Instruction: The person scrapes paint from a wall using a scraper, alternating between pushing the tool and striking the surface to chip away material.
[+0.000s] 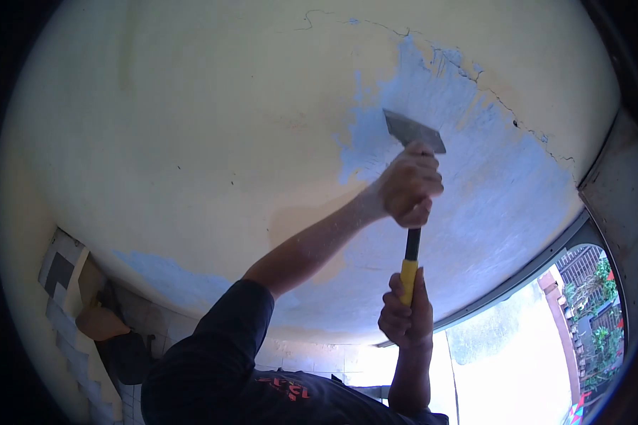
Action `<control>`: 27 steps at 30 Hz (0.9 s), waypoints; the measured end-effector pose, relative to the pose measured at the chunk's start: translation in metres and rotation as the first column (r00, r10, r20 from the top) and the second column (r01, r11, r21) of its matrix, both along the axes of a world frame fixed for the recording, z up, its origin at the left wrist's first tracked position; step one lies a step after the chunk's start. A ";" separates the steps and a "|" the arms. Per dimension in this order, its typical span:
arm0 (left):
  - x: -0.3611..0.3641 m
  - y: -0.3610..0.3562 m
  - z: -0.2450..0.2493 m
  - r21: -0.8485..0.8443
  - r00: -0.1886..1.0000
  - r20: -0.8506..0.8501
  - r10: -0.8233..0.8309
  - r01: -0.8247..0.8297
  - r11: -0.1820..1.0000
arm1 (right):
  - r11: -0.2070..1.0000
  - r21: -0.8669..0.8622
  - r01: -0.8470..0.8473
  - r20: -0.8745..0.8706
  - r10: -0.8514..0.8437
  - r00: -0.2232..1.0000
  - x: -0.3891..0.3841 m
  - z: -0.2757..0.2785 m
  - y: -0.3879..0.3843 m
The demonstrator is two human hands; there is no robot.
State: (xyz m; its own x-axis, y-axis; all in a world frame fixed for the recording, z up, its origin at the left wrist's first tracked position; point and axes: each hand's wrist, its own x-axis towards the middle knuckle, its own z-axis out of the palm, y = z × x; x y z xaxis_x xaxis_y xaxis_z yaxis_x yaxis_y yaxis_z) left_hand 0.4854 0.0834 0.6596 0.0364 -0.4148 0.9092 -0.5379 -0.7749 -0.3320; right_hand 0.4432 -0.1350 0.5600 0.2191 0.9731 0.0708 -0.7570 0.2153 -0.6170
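Observation:
A long-handled scraper (412, 131) reaches up to the painted wall, its wide metal blade tilted against a bluish bare patch (482, 156). Close behind the blade, my left hand (411, 185) is wrapped round the dark shaft. Lower down, my right hand (406, 319) grips the yellow section of the handle, fingers curled round it. Cream paint (213, 134) still covers the wall left of the blade, with a ragged edge where it meets the patch. Pale dust shows on my left forearm.
A jagged crack (500, 101) runs along the patch's upper right edge. Another bluish patch (177, 276) lies at lower left, above white tiles (326, 356). A bright opening (517, 347) at lower right shows plants (602, 326) and a fence. A stepped white edge (78, 340) stands at far left.

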 end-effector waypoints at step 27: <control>-0.034 0.020 0.003 -0.015 0.991 -0.080 -0.111 0.110 0.994 | 0.998 0.058 -0.013 -0.141 0.021 0.990 -0.043 -0.003 0.025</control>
